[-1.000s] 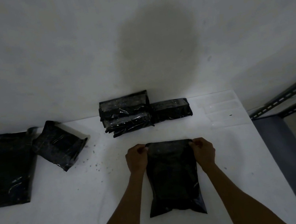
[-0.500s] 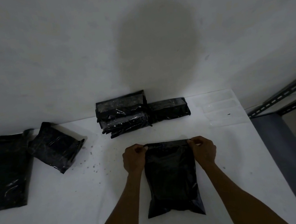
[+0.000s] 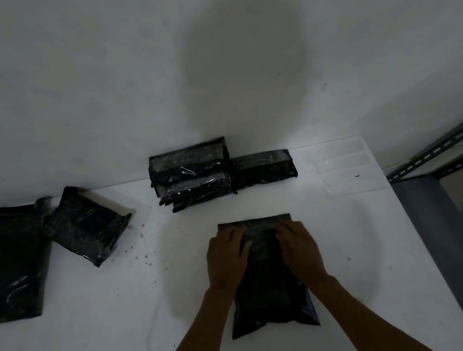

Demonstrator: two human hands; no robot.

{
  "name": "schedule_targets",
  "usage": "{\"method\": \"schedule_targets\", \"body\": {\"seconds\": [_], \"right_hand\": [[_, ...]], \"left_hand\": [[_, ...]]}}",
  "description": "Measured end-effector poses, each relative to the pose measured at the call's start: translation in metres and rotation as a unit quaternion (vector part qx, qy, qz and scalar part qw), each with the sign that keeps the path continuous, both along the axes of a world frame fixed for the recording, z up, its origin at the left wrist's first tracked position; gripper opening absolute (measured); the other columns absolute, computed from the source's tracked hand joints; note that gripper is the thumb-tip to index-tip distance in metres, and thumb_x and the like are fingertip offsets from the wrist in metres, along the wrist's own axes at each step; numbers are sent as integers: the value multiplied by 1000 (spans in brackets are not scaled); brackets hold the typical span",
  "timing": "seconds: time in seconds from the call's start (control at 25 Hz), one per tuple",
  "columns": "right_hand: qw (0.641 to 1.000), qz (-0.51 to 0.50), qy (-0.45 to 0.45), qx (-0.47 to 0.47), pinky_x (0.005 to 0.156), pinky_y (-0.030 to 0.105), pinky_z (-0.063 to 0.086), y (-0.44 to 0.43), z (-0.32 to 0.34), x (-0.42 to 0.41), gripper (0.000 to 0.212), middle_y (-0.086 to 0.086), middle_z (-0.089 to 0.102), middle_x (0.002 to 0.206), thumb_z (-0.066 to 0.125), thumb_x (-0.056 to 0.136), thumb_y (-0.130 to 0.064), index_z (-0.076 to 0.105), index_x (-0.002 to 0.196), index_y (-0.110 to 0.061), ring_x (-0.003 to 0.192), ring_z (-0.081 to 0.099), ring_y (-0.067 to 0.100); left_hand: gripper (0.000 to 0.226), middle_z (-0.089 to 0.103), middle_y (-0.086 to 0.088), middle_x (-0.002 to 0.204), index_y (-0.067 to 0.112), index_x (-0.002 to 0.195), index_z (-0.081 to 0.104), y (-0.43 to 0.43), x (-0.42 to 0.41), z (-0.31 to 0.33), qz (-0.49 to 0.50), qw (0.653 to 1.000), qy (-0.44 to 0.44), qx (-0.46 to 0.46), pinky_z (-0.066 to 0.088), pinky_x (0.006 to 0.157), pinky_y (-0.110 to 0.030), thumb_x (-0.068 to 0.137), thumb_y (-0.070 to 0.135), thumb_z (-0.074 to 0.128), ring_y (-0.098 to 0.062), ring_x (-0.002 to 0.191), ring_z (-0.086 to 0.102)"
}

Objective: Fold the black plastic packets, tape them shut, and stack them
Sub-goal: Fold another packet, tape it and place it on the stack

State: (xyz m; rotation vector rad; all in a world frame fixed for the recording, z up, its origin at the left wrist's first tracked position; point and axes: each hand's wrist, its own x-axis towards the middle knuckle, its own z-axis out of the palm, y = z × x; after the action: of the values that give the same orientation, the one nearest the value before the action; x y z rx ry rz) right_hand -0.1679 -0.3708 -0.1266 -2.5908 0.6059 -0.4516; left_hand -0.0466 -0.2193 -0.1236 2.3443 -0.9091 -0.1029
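While my left hand [image 3: 227, 258] and right hand [image 3: 298, 248] lie flat, fingers pressing down the far end of the packet [image 3: 270, 301], it sits mid-table [image 3: 99, 345], just near of the finished stack [image 3: 191, 178]. It's slippery plastic, so if I lift off to reach what look like clear tape strips [image 3: 342, 163] far right, that end probably springs open.

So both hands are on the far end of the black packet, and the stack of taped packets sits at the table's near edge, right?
No: the head view shows the stack of taped packets at the far edge of the table, against the wall. The left hand and right hand are on the far end of the black packet.
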Motion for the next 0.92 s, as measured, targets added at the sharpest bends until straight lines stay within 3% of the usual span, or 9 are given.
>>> {"method": "schedule_targets", "body": {"seconds": [0.04,0.12,0.28,0.44,0.6,0.72,0.92], "right_hand": [[998,51,41,-17,91,47,55,2,-8,0,47,17,63,123,34,103,-39,60,124,-6,109,62,32],[992,60,113,-21,89,53,55,-3,-16,-2,46,17,59,133,35,100,-33,59,128,-5,116,61,34],[989,-2,142,34,100,56,48,-14,-9,-15,60,16,50,143,21,104,-47,55,134,-9,129,50,35],[986,25,167,12,110,50,36,-6,3,-15,67,10,36,153,42,91,-65,43,144,-24,138,35,29],[983,-36,180,11,109,55,36,-16,4,-33,79,15,37,152,43,84,-74,42,144,-22,140,34,35],[986,-59,151,43,111,53,33,-7,11,-21,78,13,35,153,56,82,-66,40,144,-22,140,32,33],[975,-77,199,66,109,47,31,17,11,5,88,11,35,152,67,75,-64,38,147,-24,136,33,30]], "left_hand": [[35,65,-4,112,14,115,67,3,-3,-4,-21,999,-26,17,49,87,-34,94,38,53,-22,100,64],[46,66,-7,119,12,117,67,11,-3,-12,-32,997,-30,66,51,92,-40,92,44,45,-25,105,65],[64,43,-5,150,21,142,50,24,10,-12,-72,987,50,132,31,112,-44,91,60,45,-24,137,40],[85,19,-2,162,28,151,34,26,13,-7,-104,975,70,183,10,121,-49,81,75,51,-23,149,13],[70,14,2,164,32,149,35,29,19,-5,-89,970,73,212,3,120,-50,89,64,52,-20,151,1],[59,11,1,164,31,150,34,24,14,-3,-86,971,93,202,6,120,-49,97,50,51,-21,151,-1],[61,11,5,164,33,150,33,20,8,2,-52,967,114,221,3,119,-50,95,43,58,-21,151,-3]]}}
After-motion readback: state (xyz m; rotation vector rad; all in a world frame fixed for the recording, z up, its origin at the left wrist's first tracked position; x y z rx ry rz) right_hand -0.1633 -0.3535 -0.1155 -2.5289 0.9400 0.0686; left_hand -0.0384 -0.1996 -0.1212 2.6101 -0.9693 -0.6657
